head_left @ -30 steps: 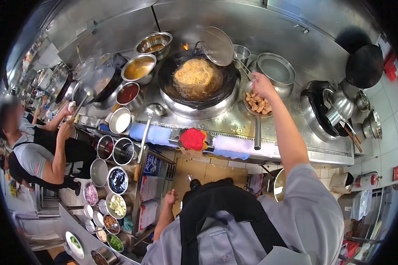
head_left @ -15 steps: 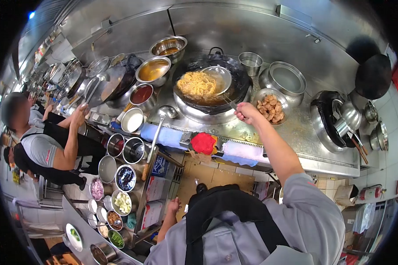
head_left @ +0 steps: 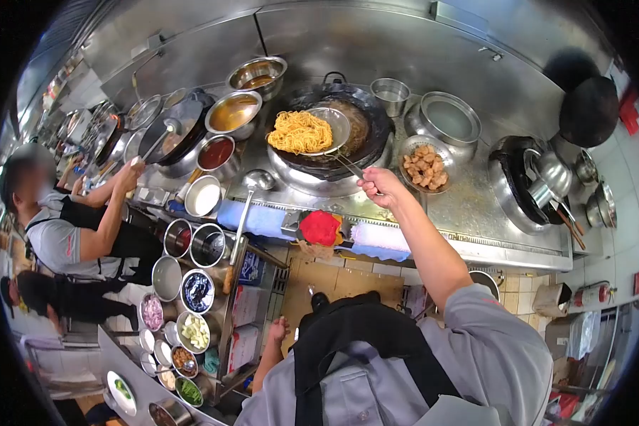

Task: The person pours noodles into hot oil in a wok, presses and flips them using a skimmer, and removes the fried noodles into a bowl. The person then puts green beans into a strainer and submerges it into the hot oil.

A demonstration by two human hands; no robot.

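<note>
My right hand point(head_left: 382, 186) is closed round the handle of a wire strainer point(head_left: 341, 128). A heap of yellow noodles point(head_left: 299, 133) lies in the strainer and hangs over its left side. Strainer and noodles are above a dark wok point(head_left: 373, 153), which has brownish liquid in it. To the right of the wok, a metal bowl point(head_left: 441, 186) holds browned meat chunks point(head_left: 424, 167). Low beside my body hangs my left hand point(head_left: 279, 329), its fingers curled in and nothing visible in them.
Left of the wok stand bowls of amber liquid point(head_left: 233, 112) and red sauce point(head_left: 219, 153), with a ladle point(head_left: 246, 213) in front. A red cloth point(head_left: 319, 228) sits on the stove's front edge. Ingredient pots point(head_left: 195, 331) stand at left. A co-worker point(head_left: 85, 224) handles another wok.
The noodles have come up out of the wok's liquid in the strainer and shifted slightly left. My right hand moved a little left with it. My left hand stays low.
</note>
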